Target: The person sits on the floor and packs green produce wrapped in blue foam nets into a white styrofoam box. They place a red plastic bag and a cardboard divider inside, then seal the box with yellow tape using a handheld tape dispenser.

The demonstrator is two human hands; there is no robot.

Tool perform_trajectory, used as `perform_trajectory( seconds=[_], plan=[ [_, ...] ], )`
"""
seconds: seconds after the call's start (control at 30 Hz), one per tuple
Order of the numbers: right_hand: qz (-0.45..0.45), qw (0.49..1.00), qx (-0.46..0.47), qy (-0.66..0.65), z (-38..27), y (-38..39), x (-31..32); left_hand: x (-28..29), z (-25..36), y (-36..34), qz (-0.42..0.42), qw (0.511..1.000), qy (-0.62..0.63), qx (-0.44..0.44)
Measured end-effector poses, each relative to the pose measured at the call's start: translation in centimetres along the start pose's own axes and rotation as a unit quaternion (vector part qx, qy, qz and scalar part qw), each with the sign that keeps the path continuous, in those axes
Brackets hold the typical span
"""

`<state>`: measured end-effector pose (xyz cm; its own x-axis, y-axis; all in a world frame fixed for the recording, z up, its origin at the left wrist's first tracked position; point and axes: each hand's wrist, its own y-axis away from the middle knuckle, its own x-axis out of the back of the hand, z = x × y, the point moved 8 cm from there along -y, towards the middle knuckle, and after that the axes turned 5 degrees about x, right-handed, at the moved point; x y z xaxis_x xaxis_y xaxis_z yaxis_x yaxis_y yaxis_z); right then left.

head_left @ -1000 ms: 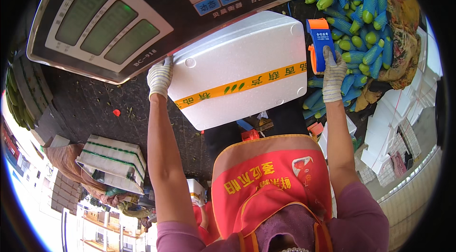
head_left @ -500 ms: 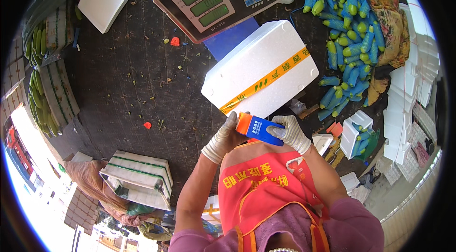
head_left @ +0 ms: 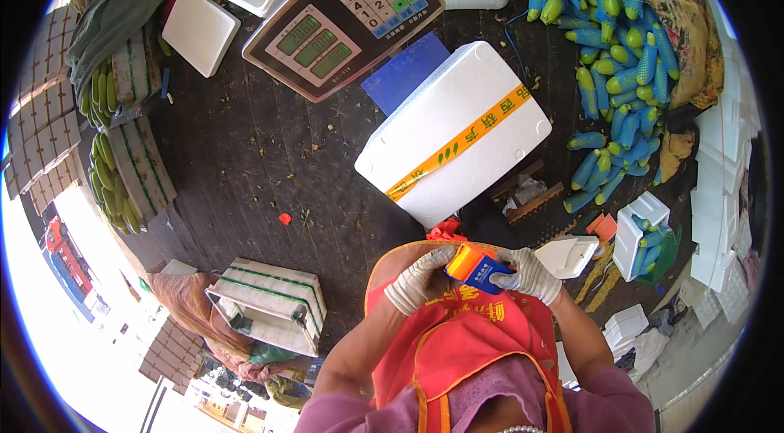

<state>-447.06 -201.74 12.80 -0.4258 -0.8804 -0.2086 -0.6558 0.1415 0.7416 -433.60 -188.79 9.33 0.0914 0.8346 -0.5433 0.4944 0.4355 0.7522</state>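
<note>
A small blue and orange carton (head_left: 483, 271) is held between my two gloved hands, close in front of my red apron. My left hand (head_left: 425, 274) closes round its orange end. At the blue end, my right hand (head_left: 527, 273) grips with the thumb on the face. Just beyond my hands, a white foam box (head_left: 457, 135) with yellow printed tape across its top rests on a blue platform (head_left: 404, 72). A bright red object (head_left: 446, 230) lies between that box and my apron; its kind is not clear.
A scale display with keypad (head_left: 343, 20) stands beyond the foam box. Many green gourds in blue net sleeves (head_left: 621, 73) are heaped at the far right. Foam boxes are stacked at the right (head_left: 719, 188), and a white-green crate (head_left: 269, 302) sits at the lower left.
My hands have drawn the carton away from the foam box toward my apron and tilted it, so more orange shows. The whole view has shifted, and the red object has come into sight.
</note>
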Motion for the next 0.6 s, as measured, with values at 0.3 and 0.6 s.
perform_trajectory(
  seconds=[0.3,0.6],
  plan=[
    [0.346,0.934,0.055,-0.070,-2.3,-9.6,5.5,1.1,24.6,-9.9,0.230,0.911,-0.319,-0.123],
    [0.478,0.876,0.038,0.049,3.4,-22.4,12.2,2.0,42.1,-28.0,0.430,0.471,-0.739,-0.219]
  ],
)
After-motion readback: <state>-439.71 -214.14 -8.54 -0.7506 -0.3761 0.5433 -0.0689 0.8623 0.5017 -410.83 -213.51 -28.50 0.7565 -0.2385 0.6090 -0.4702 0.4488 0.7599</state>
